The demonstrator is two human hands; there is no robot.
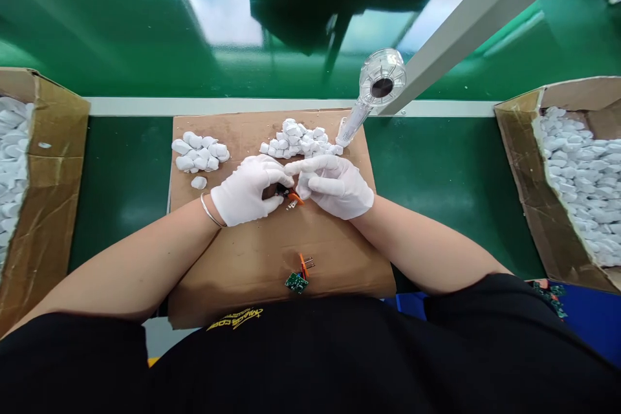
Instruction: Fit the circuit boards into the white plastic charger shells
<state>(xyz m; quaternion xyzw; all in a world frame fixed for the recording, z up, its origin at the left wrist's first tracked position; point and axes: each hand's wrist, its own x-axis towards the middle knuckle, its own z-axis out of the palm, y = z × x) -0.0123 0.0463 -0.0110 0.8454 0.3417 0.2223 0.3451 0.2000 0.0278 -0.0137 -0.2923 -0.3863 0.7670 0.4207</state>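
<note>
Orange/blk pc btwn L hand & R hand, L gripping.

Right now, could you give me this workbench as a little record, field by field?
Left hand: white-gloved, fingers around an orange-and-black part
Right hand: white-gloved, beside that part; whether it grips anything is unclear
Surface: cardboard sheet on a green table
Near the person: small circuit board with an orange piece next to it
Beyond the hands: left pile and middle pile of white pieces; clear plastic device by the middle one
Sides: left box and right box, both holding white pieces
</note>
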